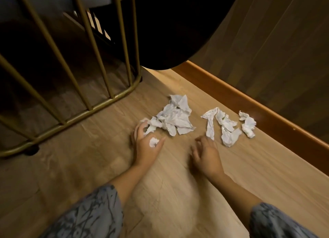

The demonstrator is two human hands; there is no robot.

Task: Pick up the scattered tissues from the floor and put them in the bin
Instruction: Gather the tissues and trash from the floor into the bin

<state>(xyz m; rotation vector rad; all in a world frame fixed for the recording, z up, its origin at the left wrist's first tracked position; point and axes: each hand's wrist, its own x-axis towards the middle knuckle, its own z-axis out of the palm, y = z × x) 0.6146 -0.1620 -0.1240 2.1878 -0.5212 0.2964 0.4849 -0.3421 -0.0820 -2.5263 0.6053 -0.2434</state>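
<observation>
Crumpled white tissues lie on the wooden floor. A large pile (175, 117) sits at the centre, and a twisted strip (211, 123), another piece (228, 130) and a small wad (248, 124) lie further right. My left hand (146, 145) rests on the left edge of the large pile, fingers curled around a small tissue wad (153, 142) that shows between thumb and fingers. My right hand (204, 155) hovers just below the twisted strip, fingers bent and apart, holding nothing. No bin is recognisable in view.
A gold metal frame with vertical bars (74, 102) stands on the floor at left, close to my left hand. A dark round tabletop (178, 27) overhangs the tissues. A wooden skirting board (249, 102) and wall panel run along the right.
</observation>
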